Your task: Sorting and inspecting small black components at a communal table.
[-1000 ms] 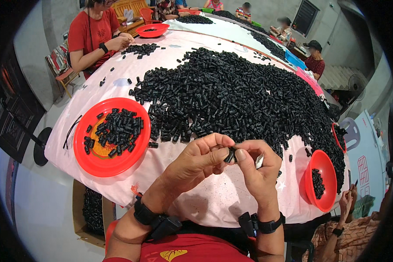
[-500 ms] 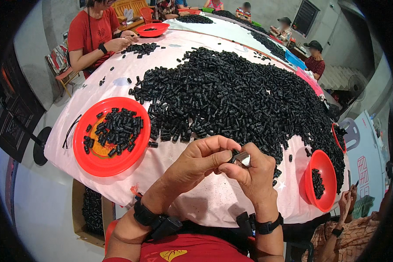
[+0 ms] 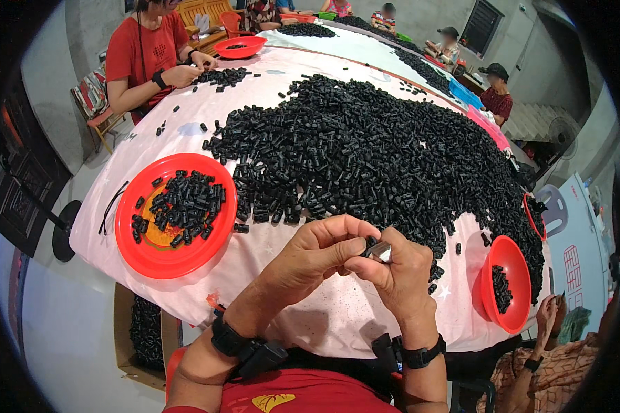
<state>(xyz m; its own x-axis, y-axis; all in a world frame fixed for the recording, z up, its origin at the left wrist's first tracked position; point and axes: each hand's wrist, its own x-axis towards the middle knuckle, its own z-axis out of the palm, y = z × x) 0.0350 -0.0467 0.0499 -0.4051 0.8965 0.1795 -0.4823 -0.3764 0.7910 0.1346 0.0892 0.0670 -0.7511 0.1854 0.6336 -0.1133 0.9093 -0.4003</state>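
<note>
Above the near edge of the cloth-covered table my two hands meet. Between the thumb and fingers of my left hand (image 3: 315, 253) is a small black cylindrical part (image 3: 370, 243), mostly hidden by the fingertips. My right hand (image 3: 403, 272) is closed round a short, shiny silver metal tool (image 3: 381, 253), whose exact kind I cannot make out; it lies against the black part. Just beyond my hands spreads a large heap of similar black parts (image 3: 351, 144). To the left stands a red plate (image 3: 134, 241) holding several black parts.
At the right edge, a red bowl (image 3: 520, 275) tilts with black parts inside. A box of black parts (image 3: 122, 330) stands below the table's left side. Co-workers sit around the table; one in a red shirt (image 3: 148, 51) works at far left, another's hands (image 3: 548, 320) show at right.
The silver tool has turned slightly in my right hand, while both hands stay in place. The far-left co-worker's hands and the right-hand neighbour's hands have shifted a little.
</note>
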